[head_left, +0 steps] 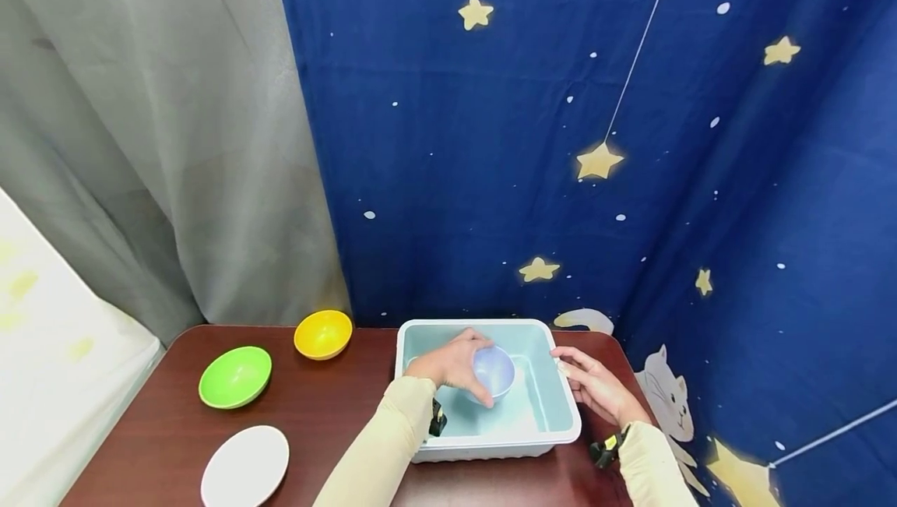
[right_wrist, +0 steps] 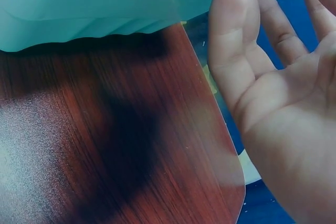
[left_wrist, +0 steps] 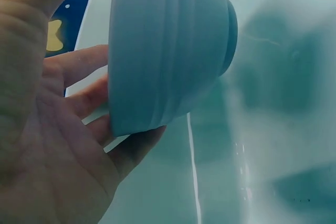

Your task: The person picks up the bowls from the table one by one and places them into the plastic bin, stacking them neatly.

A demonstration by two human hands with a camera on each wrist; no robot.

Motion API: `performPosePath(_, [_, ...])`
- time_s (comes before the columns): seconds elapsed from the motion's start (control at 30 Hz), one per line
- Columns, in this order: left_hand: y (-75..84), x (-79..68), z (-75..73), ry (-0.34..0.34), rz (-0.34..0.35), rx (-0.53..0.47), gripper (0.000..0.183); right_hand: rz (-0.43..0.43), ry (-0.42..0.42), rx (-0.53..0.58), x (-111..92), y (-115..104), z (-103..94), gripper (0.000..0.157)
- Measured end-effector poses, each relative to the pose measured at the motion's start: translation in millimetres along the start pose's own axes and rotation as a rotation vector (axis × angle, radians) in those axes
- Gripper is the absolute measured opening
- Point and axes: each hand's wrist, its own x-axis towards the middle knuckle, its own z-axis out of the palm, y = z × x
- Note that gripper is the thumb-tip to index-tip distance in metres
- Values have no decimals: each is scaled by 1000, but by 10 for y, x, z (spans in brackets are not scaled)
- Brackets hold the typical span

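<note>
A light purple-blue bowl (head_left: 494,371) is inside the pale teal plastic basin (head_left: 490,441), gripped at its rim by my left hand (head_left: 457,364). In the left wrist view the bowl (left_wrist: 168,51) looks bluish, with ridged sides and a foot ring; the thumb and fingers reach round its rim. Whether its foot touches the basin floor, I cannot tell. My right hand (head_left: 596,384) is at the basin's right rim, fingers slightly bent. The right wrist view has the fingertips of this hand (right_wrist: 283,93) against the basin's edge, partly cut off by the frame.
On the brown wooden table (head_left: 350,413), left of the basin, are a yellow bowl (head_left: 323,335), a green bowl (head_left: 235,378) and a white plate-like dish (head_left: 245,466). A blue star-patterned curtain (head_left: 455,141) and a grey curtain (head_left: 175,141) hang behind the table.
</note>
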Motion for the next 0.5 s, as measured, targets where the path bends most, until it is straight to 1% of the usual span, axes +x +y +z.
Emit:
performPosePath(0.07, [13, 9, 10, -2, -2, 14, 112, 0, -5, 4, -7, -5, -5, 46])
performPosePath(0.2, [30, 11, 40, -6, -14, 73, 113, -2, -24, 15, -18, -17, 4, 46])
performPosePath(0.4, [25, 20, 79, 2, -17, 147, 111, -11, -17, 17, -20, -20, 13, 45])
performPosePath(0.5, [16, 22, 96, 4, -18, 167, 110, -12, -21, 21, -23, -20, 14, 46])
